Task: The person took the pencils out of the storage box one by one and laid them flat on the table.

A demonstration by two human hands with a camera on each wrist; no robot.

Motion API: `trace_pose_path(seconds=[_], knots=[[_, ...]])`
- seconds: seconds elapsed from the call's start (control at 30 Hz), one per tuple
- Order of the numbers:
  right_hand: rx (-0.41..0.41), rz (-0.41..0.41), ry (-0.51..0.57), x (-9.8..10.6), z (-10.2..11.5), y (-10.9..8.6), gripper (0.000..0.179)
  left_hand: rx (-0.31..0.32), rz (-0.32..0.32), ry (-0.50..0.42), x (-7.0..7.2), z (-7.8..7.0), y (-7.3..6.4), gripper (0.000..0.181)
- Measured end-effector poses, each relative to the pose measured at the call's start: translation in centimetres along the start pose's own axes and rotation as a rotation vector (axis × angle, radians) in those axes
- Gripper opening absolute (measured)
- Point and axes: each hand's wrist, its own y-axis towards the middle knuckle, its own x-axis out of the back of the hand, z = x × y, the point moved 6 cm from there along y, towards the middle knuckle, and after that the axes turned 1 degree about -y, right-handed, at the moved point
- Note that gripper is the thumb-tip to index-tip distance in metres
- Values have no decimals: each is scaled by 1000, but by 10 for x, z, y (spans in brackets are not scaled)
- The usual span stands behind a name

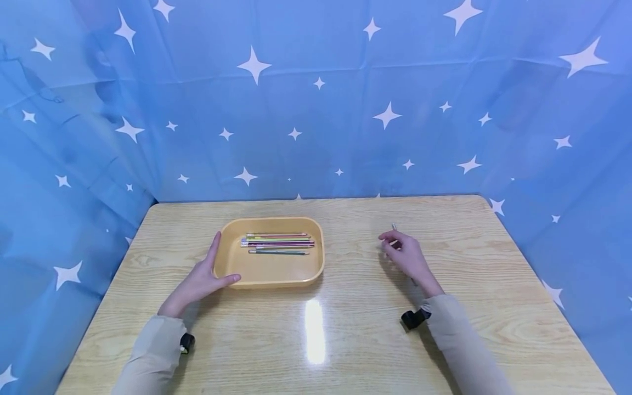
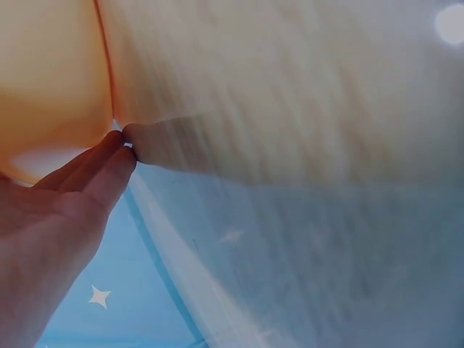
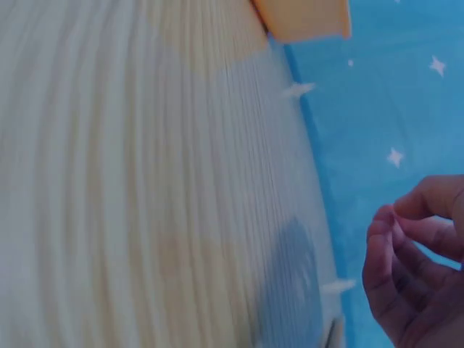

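A yellow-orange plastic tray [image 1: 276,277] stands on the table with several pencils [image 1: 278,243] lying side by side in it. My left hand [image 1: 202,280] rests at the tray's left front corner, index finger straight along the left side and thumb stretched over the front rim. In the left wrist view its fingers [image 2: 101,167] lie against the tray wall [image 2: 54,80]. To the right, my right hand [image 1: 407,257] hovers with loosely bent fingers over a single pencil [image 1: 394,226], which the hand mostly hides. The right wrist view shows thumb and fingertips [image 3: 378,225] together, nothing visible between them.
The wood-grain table [image 1: 355,329] has rounded back corners. Blue cloth with white stars [image 1: 316,109] hangs behind it and along both sides. A bright reflection lies on the tabletop in front of the tray.
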Motion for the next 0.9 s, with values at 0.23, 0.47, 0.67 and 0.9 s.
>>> trace_pose_path(seconds=[0.23,0.47,0.67,0.9], knots=[[85,58,-26,-29,16,3,16,-14,-10,12,-1,-2,4,118],[82,117,-17,-43,21,1,14,-54,-19,69,-1,-10,5,113],[101,152,-3,-51,30,1,15,-28,-20,59,0,-9,5,117],[146,167,17,-57,54,4,16,-33,-27,30,-2,-6,7,122]])
